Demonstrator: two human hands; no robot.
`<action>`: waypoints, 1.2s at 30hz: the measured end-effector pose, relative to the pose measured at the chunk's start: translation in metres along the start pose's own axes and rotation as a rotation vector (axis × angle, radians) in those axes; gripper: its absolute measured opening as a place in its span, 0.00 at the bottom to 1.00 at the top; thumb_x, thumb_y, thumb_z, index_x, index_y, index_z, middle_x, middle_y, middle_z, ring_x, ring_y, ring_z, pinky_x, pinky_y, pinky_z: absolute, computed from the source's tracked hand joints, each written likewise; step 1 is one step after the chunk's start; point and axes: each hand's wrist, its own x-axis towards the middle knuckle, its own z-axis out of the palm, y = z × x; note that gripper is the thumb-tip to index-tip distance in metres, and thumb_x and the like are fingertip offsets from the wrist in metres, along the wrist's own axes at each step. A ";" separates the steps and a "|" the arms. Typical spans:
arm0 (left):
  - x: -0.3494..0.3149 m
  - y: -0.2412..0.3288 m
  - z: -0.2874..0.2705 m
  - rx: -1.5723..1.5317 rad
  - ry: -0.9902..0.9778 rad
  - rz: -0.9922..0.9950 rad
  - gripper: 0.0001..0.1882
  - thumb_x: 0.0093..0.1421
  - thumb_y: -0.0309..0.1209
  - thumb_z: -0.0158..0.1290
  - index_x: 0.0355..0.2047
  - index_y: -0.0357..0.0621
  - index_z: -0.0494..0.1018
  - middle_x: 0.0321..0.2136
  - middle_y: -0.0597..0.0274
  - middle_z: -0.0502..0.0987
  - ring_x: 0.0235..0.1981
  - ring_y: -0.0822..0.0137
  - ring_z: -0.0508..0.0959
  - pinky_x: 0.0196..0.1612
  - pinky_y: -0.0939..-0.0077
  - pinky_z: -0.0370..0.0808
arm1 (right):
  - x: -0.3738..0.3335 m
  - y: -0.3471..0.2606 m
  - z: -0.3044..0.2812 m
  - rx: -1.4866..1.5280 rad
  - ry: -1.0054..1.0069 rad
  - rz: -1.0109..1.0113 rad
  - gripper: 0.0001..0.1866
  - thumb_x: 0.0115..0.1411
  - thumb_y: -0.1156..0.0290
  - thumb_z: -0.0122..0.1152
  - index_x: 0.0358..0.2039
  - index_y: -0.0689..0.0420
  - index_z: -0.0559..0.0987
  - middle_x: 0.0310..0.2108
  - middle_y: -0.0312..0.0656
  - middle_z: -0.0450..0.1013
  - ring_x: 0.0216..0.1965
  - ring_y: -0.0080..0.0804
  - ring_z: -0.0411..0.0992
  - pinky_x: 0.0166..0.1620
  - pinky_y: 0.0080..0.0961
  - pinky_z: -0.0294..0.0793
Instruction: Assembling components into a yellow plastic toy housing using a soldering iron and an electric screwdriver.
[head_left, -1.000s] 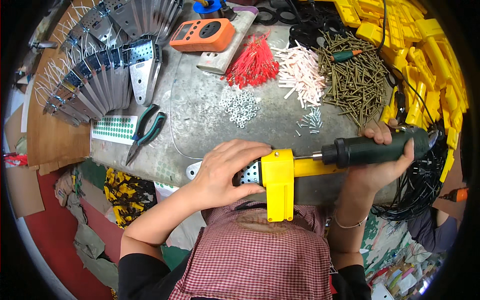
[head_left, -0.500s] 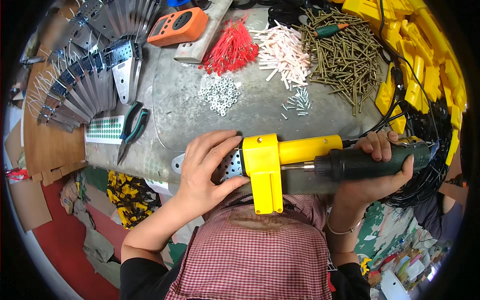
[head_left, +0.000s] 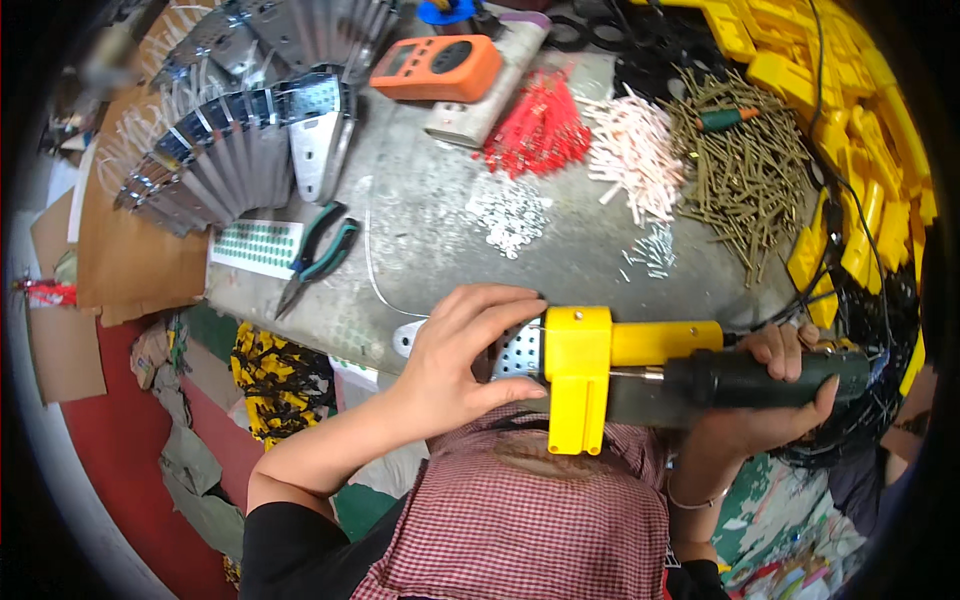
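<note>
Left hand [head_left: 450,355]: curled in a firm hold, thumb below and fingers above, clasping the perforated metal plate [head_left: 519,352] right beside the yellow housing!
Right hand [head_left: 757,425]: wrapped around the dark green power driver [head_left: 770,383], fingers over the top, thumb underneath.
Yellow housing [head_left: 577,375]: there it was, between the two hands at the table's near edge, its bar pointing right and its block hanging toward the checked apron [head_left: 520,510].
Driver shaft [head_left: 637,376]: level, just below that yellow bar, aimed left into the housing's side; whether its tip touched, I could not tell.
Grey table [head_left: 400,200]: a busy field! Pliers [head_left: 327,250] lay left, silver nuts [head_left: 510,220] in the middle, small screws [head_left: 653,250] to their right.
Back row: an orange meter [head_left: 435,68], red leads [head_left: 540,130], pale sticks [head_left: 635,155] and long brassy screws [head_left: 745,180], side by side.
</note>
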 end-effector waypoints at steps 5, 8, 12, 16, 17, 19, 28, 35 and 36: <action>0.040 -0.036 -0.031 0.628 0.282 0.081 0.10 0.45 0.25 0.63 0.30 0.41 0.78 0.27 0.61 0.75 0.31 0.59 0.75 0.34 0.67 0.73 | 0.000 -0.004 -0.004 -0.033 -0.019 -0.010 0.22 0.62 0.53 0.49 0.45 0.59 0.64 0.23 0.32 0.60 0.27 0.22 0.60 0.37 0.22 0.67; 0.051 -0.048 -0.034 0.825 0.222 0.154 0.06 0.46 0.25 0.59 0.27 0.43 0.76 0.25 0.62 0.73 0.30 0.61 0.74 0.34 0.67 0.72 | 0.002 -0.004 -0.006 -0.048 -0.056 -0.003 0.21 0.62 0.55 0.49 0.45 0.59 0.64 0.25 0.33 0.60 0.28 0.23 0.61 0.38 0.24 0.68; 0.061 -0.047 -0.031 1.003 0.119 0.211 0.02 0.48 0.27 0.53 0.23 0.45 0.72 0.24 0.64 0.70 0.30 0.62 0.73 0.34 0.69 0.70 | 0.001 -0.006 -0.010 -0.048 -0.075 0.008 0.21 0.62 0.55 0.49 0.45 0.60 0.64 0.25 0.34 0.60 0.29 0.24 0.61 0.39 0.24 0.68; 0.053 -0.028 -0.031 0.792 0.155 0.140 0.05 0.46 0.25 0.56 0.21 0.44 0.69 0.24 0.61 0.70 0.29 0.59 0.73 0.32 0.65 0.70 | 0.002 -0.006 -0.011 -0.057 -0.083 0.010 0.21 0.62 0.55 0.51 0.45 0.60 0.63 0.25 0.35 0.60 0.30 0.25 0.62 0.41 0.25 0.68; 0.046 -0.019 -0.029 0.603 0.188 0.085 0.06 0.46 0.24 0.57 0.22 0.44 0.69 0.23 0.59 0.70 0.29 0.57 0.73 0.31 0.64 0.69 | 0.003 -0.005 -0.010 -0.020 -0.096 0.009 0.21 0.62 0.55 0.51 0.45 0.60 0.63 0.26 0.35 0.60 0.30 0.26 0.62 0.41 0.26 0.68; 0.017 0.001 -0.019 0.397 0.109 0.037 0.07 0.47 0.27 0.57 0.22 0.43 0.68 0.24 0.58 0.69 0.30 0.56 0.72 0.30 0.63 0.70 | 0.001 -0.006 -0.012 -0.019 -0.096 0.017 0.21 0.62 0.56 0.51 0.45 0.60 0.63 0.26 0.35 0.60 0.30 0.26 0.62 0.41 0.26 0.68; -0.026 0.013 0.030 0.014 0.334 -0.040 0.08 0.43 0.21 0.62 0.21 0.42 0.73 0.21 0.62 0.72 0.23 0.62 0.70 0.27 0.70 0.65 | 0.003 -0.010 -0.017 -0.024 -0.132 0.051 0.20 0.60 0.56 0.53 0.42 0.59 0.64 0.26 0.35 0.62 0.30 0.26 0.63 0.41 0.26 0.68; -0.025 0.003 0.029 -0.070 0.313 0.025 0.08 0.44 0.21 0.63 0.23 0.42 0.73 0.21 0.62 0.73 0.23 0.63 0.71 0.27 0.71 0.65 | 0.000 -0.003 -0.009 0.047 -0.125 0.046 0.19 0.59 0.57 0.54 0.40 0.59 0.65 0.24 0.34 0.62 0.28 0.25 0.63 0.39 0.25 0.67; -0.024 0.003 0.029 -0.071 0.309 0.025 0.08 0.44 0.21 0.62 0.23 0.41 0.73 0.21 0.62 0.73 0.23 0.63 0.71 0.27 0.71 0.65 | 0.000 -0.002 -0.008 0.038 -0.100 0.029 0.19 0.59 0.57 0.54 0.40 0.59 0.65 0.23 0.33 0.62 0.27 0.24 0.62 0.37 0.25 0.67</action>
